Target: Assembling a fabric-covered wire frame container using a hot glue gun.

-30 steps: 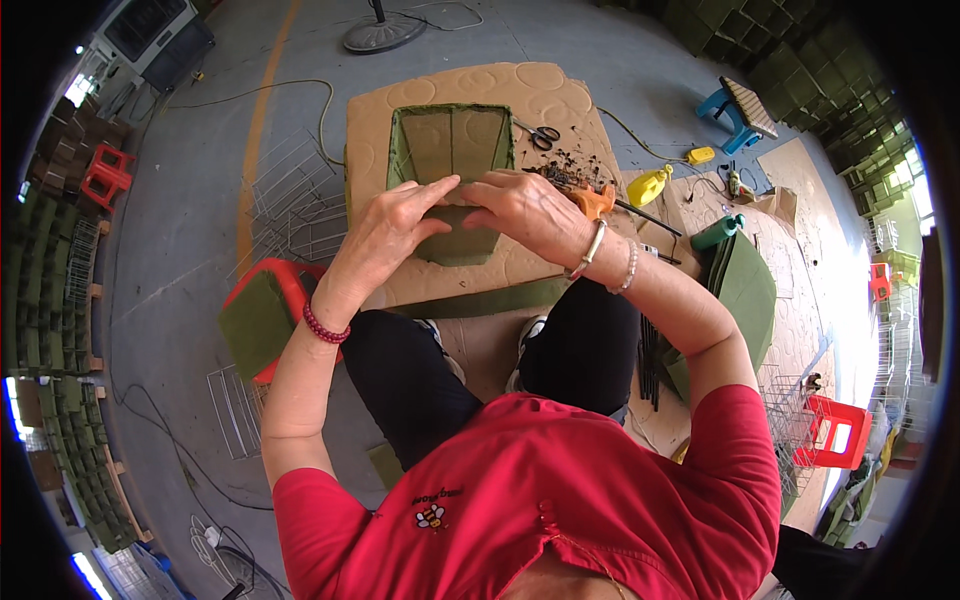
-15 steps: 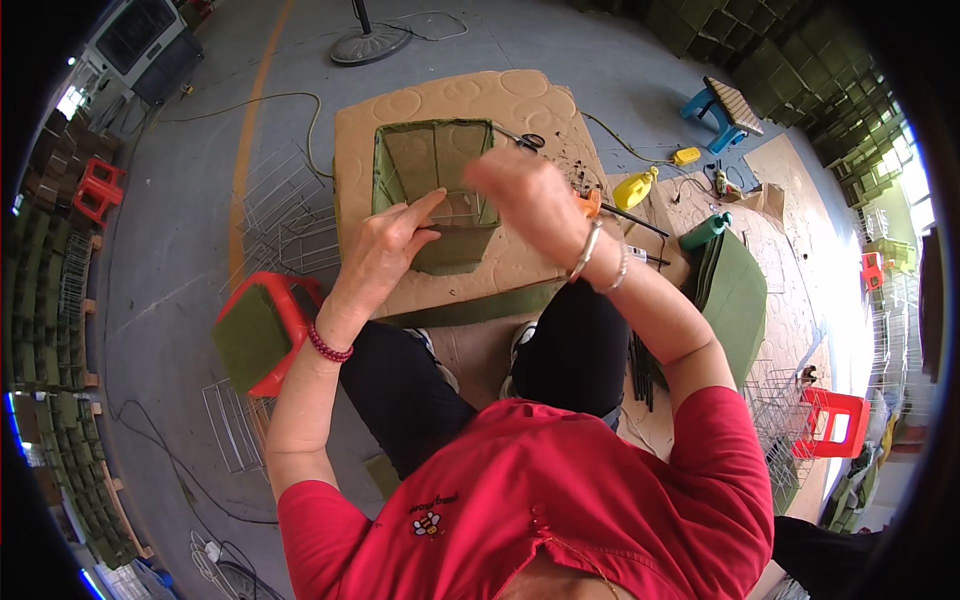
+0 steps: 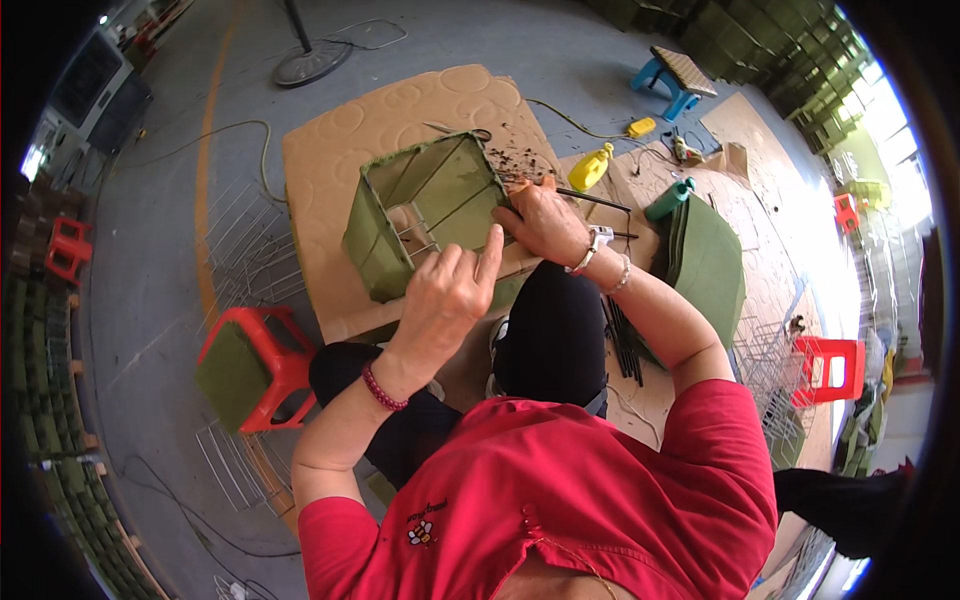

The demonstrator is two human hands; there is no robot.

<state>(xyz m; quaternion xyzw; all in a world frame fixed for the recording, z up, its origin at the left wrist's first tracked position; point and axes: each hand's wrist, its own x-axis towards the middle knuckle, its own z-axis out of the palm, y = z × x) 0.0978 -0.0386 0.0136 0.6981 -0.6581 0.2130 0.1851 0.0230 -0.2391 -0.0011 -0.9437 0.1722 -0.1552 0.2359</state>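
A green fabric box (image 3: 378, 240) with a wire frame stands tilted on the cardboard-topped work surface, its open side facing up and towards me. My left hand (image 3: 450, 295) is at the near rim, index finger stretched out and the other fingers curled over the edge. At the right-hand rim, my right hand (image 3: 545, 225) is closed with its fingers bent round the edge; its fingertips are partly hidden. Behind the box lie scissors (image 3: 470, 131), mostly out of sight. Small dark pieces (image 3: 515, 160) are scattered beyond my right hand.
Yellow bottle (image 3: 592, 168), green bottle (image 3: 668, 200) and stacked green panels (image 3: 705, 265) are on the right. Black rods (image 3: 622, 340) lie by my knee. A red stool (image 3: 285, 370) bearing green fabric stands left, near wire frames (image 3: 255, 245). A blue-legged stool (image 3: 672, 80) stands farther off.
The box has turned and tipped, showing its outer left wall. My right hand has come down from above it to the right rim. My left hand has moved right and nearer me.
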